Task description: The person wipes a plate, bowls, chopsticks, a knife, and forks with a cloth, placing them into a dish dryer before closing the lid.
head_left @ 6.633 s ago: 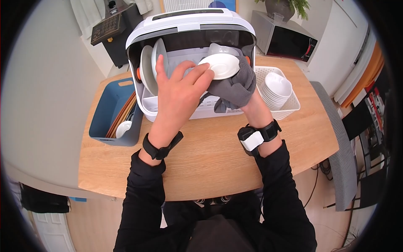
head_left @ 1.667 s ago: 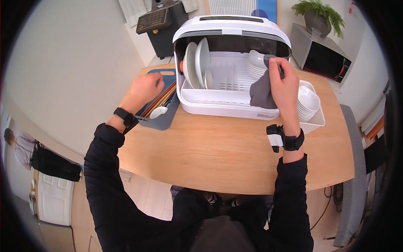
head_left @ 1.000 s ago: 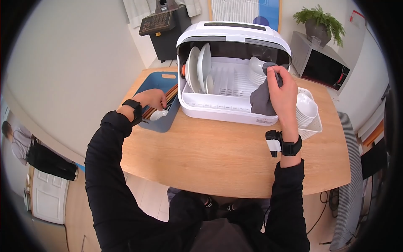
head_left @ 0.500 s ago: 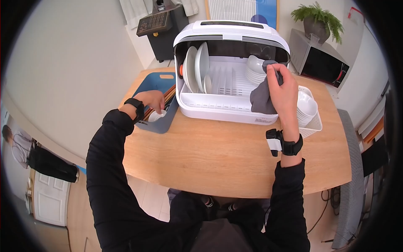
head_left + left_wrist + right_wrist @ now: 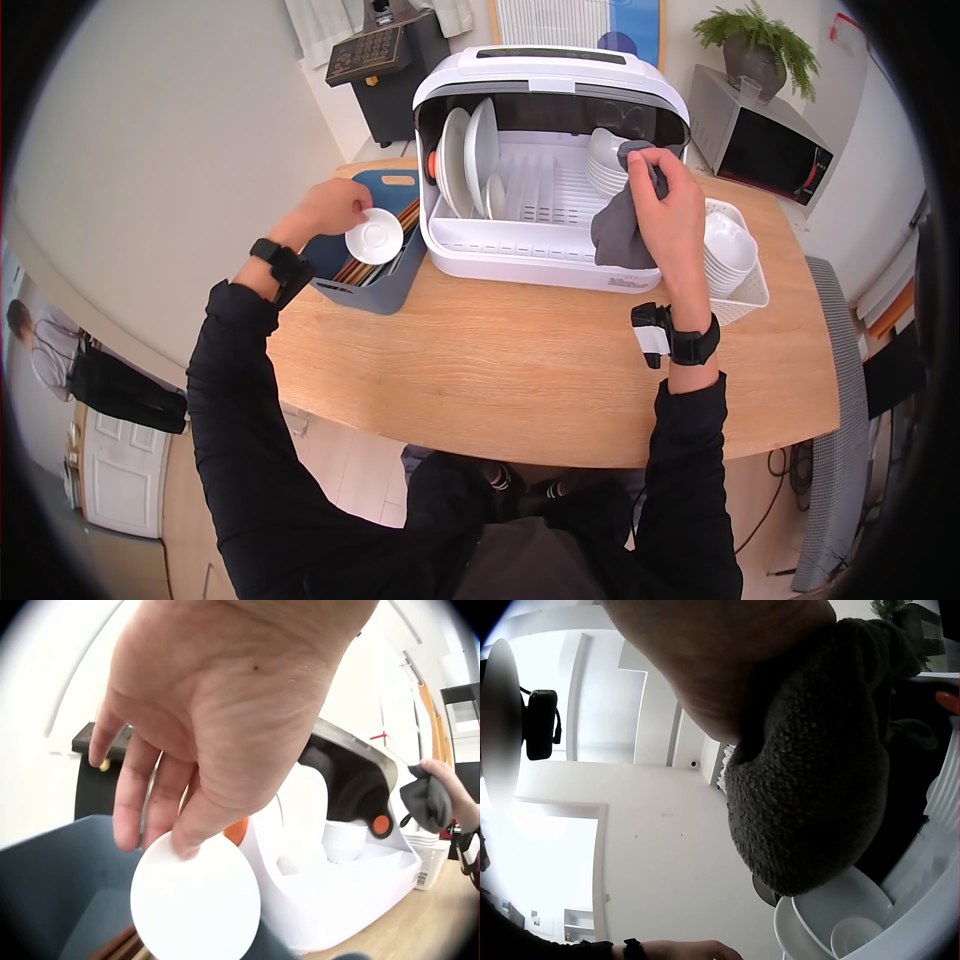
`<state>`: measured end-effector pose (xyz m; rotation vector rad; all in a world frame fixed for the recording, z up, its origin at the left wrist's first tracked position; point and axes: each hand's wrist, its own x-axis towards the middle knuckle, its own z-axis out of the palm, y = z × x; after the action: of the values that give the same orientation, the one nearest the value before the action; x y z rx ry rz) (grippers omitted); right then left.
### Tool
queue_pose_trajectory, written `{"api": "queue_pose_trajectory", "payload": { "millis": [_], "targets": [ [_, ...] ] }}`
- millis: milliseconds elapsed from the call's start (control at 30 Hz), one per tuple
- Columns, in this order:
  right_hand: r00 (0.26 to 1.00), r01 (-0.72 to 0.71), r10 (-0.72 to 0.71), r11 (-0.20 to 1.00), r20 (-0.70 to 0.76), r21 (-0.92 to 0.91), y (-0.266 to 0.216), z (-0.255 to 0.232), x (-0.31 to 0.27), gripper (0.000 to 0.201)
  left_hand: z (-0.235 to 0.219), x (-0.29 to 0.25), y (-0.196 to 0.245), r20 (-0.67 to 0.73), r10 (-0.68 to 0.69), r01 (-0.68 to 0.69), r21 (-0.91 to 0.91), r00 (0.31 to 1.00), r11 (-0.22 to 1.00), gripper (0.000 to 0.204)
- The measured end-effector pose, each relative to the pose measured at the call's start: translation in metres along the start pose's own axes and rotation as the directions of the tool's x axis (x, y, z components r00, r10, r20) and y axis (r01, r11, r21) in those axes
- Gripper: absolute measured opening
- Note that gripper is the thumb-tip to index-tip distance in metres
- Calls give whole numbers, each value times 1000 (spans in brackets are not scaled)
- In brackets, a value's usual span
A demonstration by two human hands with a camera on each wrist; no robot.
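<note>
My left hand (image 5: pixel 335 207) pinches a small white saucer (image 5: pixel 375 237) by its edge, thumb on one face and fingers behind, over the blue bin (image 5: pixel 365 297). In the left wrist view the saucer (image 5: pixel 196 900) hangs below the thumb. A bunched grey cloth (image 5: pixel 620 230) dangles from my right hand (image 5: pixel 674 210), which grips it at the right front of the white dish dryer (image 5: pixel 540 272). Two large plates (image 5: pixel 481 145) stand upright in the dryer's left side, with a small saucer (image 5: pixel 495 197) beside them. Stacked white bowls (image 5: pixel 604 165) sit at its right, partly behind the cloth.
Wooden chopsticks (image 5: pixel 358 270) lie in the blue bin. Right of the dryer, a white basket (image 5: pixel 745 298) holds a stack of white bowls (image 5: pixel 729 245). A microwave (image 5: pixel 765 135) with a potted fern stands at the back right. The wooden table (image 5: pixel 540 370) extends toward my body.
Earlier, both hands held a saucer with the cloth; a small saucer then stood in the dryer. My left hand reached into the blue bin and has raised another saucer. The right hand stayed nearly still.
</note>
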<state>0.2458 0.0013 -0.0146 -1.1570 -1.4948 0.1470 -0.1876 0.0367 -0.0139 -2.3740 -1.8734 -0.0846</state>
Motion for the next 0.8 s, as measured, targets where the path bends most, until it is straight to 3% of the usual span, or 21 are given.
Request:
{"api": "queue_pose_trajectory", "payload": {
  "millis": [100, 233, 300, 400, 500, 600, 633, 733, 767, 800],
  "targets": [
    [1000, 17, -17, 1000, 0, 4, 1, 1, 0, 26, -40, -22, 37, -114, -58, 55, -32, 992, 998, 19],
    [999, 44, -45, 999, 18, 21, 3, 4, -1, 26, -59, -40, 80, -247, 28, -79, -201, 969, 976, 19],
    [997, 20, -29, 992, 71, 122, 2, 7, -2, 26, -57, -44, 109, -296, 70, -171, -334, 953, 927, 18],
    [988, -3, -33, 972, 148, 235, -6, 7, -7, 27, -50, -42, 153, -327, 113, -250, -414, 938, 875, 17],
    [971, -63, -29, 925, 236, 375, -6, 16, -10, 30, -38, -36, 190, -453, 143, -369, -464, 880, 805, 15],
    [956, -127, 13, 919, 294, 374, -7, 14, -7, 32, -35, -32, 213, -500, 114, -388, -489, 859, 782, 15],
    [972, -57, -25, 939, 233, 340, -4, 21, -10, 41, -34, -32, 224, -541, 159, -436, -435, 826, 788, 15],
    [916, -199, 72, 935, 395, 292, 1, 15, -4, 49, -29, -24, 238, -605, 168, -463, -372, 778, 804, 15],
    [908, -264, 98, 890, 408, 373, 2, 16, -4, 51, -27, -20, 241, -608, 158, -457, -376, 778, 806, 16],
    [904, -238, 60, 894, 424, 381, 2, 15, -4, 49, -25, -17, 243, -611, 146, -450, -381, 778, 808, 16]
  ]
}}
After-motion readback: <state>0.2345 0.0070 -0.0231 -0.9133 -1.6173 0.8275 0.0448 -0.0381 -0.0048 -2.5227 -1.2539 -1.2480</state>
